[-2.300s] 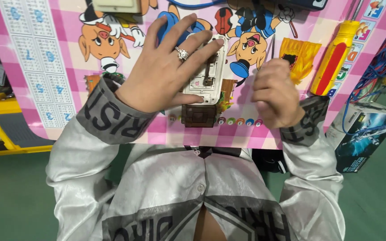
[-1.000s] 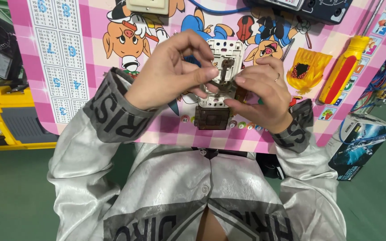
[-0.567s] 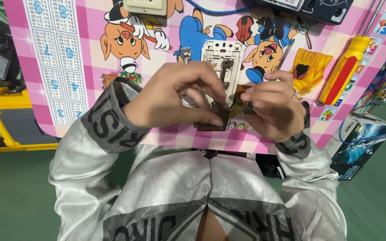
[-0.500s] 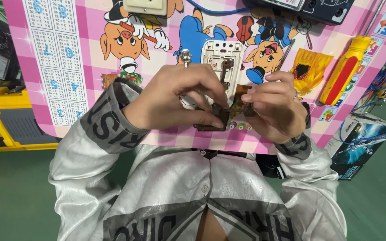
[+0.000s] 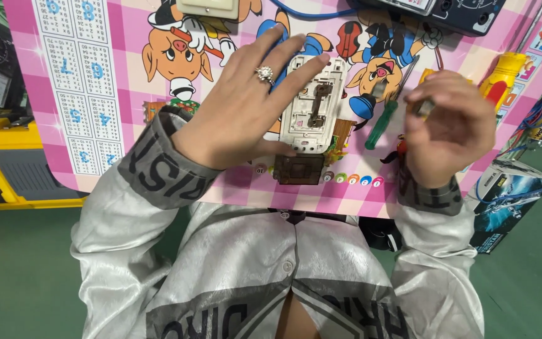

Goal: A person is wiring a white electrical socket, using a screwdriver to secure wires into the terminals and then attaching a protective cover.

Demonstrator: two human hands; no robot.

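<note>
The left hand (image 5: 246,107) is laid flat, fingers spread apart, on the pink cartoon table (image 5: 114,81), its fingertips resting on the left edge of the white switch plate (image 5: 312,103). The plate lies face-down at the table's middle, with a small brown box (image 5: 299,169) just below it near the front edge. The right hand (image 5: 450,129) is raised at the right, fingers curled together around a green-handled screwdriver (image 5: 382,122), whose handle slants down toward the plate. A yellow tool (image 5: 503,75) lies beyond. Bare tabletop is seen left of the left hand.
</note>
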